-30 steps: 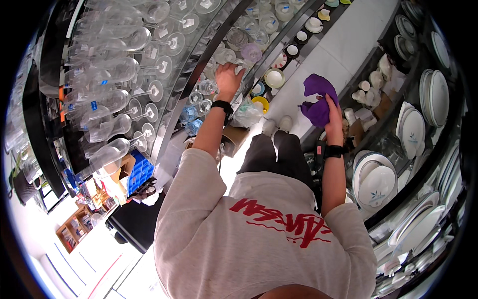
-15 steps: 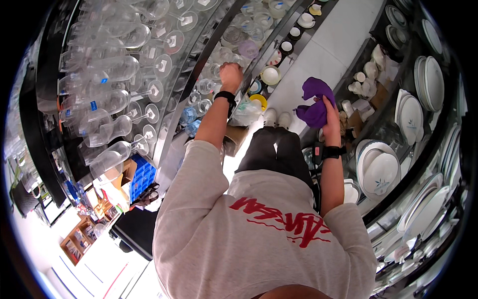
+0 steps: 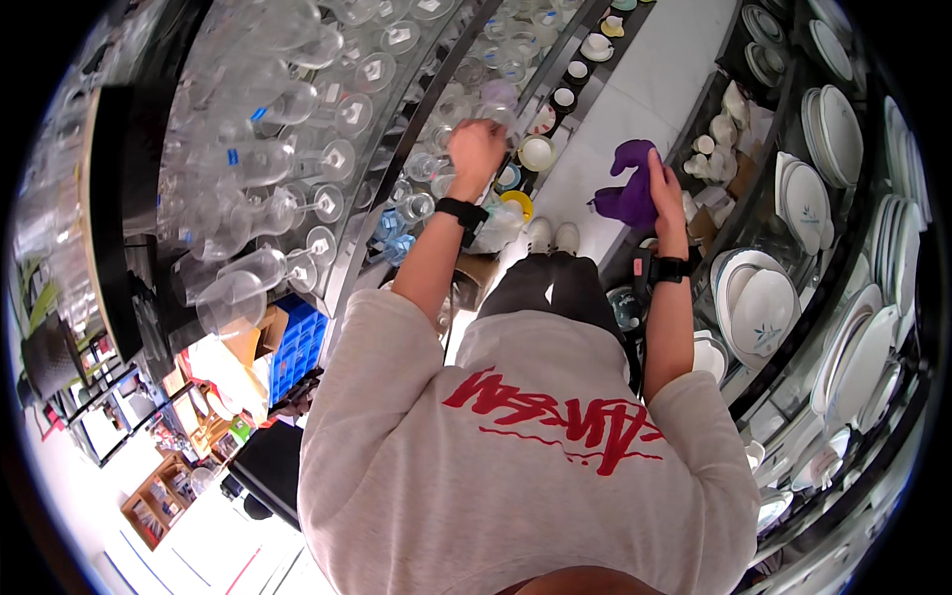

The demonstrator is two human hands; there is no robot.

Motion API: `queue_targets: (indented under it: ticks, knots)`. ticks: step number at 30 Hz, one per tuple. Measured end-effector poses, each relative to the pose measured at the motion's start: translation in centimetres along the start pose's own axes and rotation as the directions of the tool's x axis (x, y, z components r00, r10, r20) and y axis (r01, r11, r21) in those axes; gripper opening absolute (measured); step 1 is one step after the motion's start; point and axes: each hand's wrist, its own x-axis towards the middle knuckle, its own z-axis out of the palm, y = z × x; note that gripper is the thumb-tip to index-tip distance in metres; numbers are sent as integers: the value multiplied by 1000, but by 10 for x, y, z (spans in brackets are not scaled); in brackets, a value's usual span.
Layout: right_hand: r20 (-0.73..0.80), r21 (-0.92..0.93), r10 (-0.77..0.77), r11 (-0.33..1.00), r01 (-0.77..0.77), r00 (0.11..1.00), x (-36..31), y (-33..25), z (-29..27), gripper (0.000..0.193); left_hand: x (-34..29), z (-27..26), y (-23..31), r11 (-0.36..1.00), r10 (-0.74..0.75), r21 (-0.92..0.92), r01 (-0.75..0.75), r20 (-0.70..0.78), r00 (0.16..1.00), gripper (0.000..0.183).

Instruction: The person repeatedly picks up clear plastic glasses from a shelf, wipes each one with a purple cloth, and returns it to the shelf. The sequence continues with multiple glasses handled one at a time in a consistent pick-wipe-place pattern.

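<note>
1. The right hand [image 3: 669, 201] is grasping a purple cloth [image 3: 633, 194], which is hanging bunched off its palm side, over the pale floor [image 3: 650, 74] of the aisle. The cloth is now looking narrower and more folded than a second ago, with a hooked flap curling out to the left.

2. The left hand [image 3: 476, 151] is reaching over small clear glasses [image 3: 424, 166] on the low shelf [image 3: 542, 84]. It is now sitting closer to the lilac glass [image 3: 499, 93] than it was earlier. Its fingers are curling under, whereas a second ago the thumb was standing clear of them.

3. Whether the left hand is gripping a glass cannot be told: its own back is hiding the fingertips, and the clear glass around them is blending together.

4. The stemmed glasses [image 3: 263, 159] at left are now smearing into blur, and the whole view is sitting slightly turned compared with before.

5. The right palm is mostly showing edge-on, so part of its hold on the cloth is staying hidden.

6. The white plates [image 3: 764, 312] at right are overlapping one another, and the outermost are bending into the dark rim, where they are being cut off.
</note>
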Motion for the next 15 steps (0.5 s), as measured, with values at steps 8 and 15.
queue_targets:
  ticks: [8, 15]
  knots:
    - [250, 332, 160, 912, -240, 955, 4, 9, -25, 42, -9, -46, 83, 931, 221, -282, -231, -67, 973, 21]
    - [383, 414, 272, 804, -427, 883, -18, 42, -41, 29, -11, -55, 119, 876, 349, -310, -368, -116, 930, 19]
